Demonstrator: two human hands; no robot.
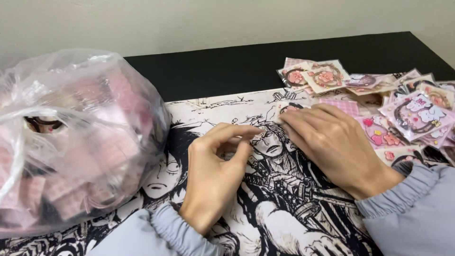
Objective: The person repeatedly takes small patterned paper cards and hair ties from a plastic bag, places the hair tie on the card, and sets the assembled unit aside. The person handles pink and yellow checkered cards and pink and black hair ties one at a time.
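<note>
My left hand [215, 170] hovers over a black-and-white comic-print mat [213, 111], thumb and forefinger pinched close together near a small clear packet edge; I cannot tell if it grips it. My right hand [332, 142] lies flat, fingers pressing down on a small clear packet [288, 107] with a pink bracelet inside. To the right lies a spread of several similar pink packets [412, 114]. Both wrists wear grey-blue sleeves.
A large clear plastic bag [71, 137] stuffed with pink packets stands at the left on the mat. The black table [227, 66] runs back to a pale wall. More packets [315, 75] lie at the back right.
</note>
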